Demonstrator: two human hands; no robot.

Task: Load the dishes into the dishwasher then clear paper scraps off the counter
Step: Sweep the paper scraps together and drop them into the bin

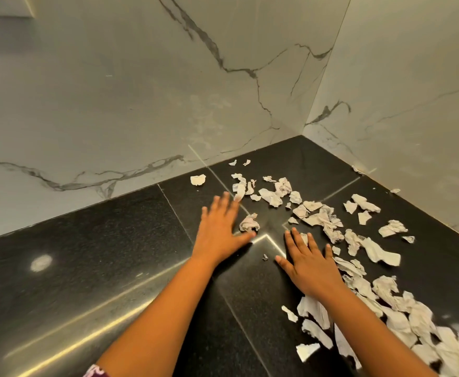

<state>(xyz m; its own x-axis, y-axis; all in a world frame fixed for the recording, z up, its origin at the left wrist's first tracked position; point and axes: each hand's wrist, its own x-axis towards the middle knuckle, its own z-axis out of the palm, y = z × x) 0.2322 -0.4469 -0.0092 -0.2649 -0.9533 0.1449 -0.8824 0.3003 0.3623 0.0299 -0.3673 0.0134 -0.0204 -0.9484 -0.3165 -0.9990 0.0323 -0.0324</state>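
Several torn and crumpled white paper scraps (323, 219) lie scattered over the black stone counter (87, 254), from the far corner down to the lower right. My left hand (220, 229) lies flat with straight fingers just left of a crumpled scrap (249, 222), thumb close to it. My right hand (308, 263) is spread flat on the counter, fingers straight, with scraps beside its fingers and under its wrist side. Neither hand holds anything. No dishes or dishwasher are in view.
Marble-patterned walls (168, 91) meet in a corner (303, 131) behind the counter. A lone scrap (198, 179) sits near the back wall. More scraps (364, 202) lie along the right wall.
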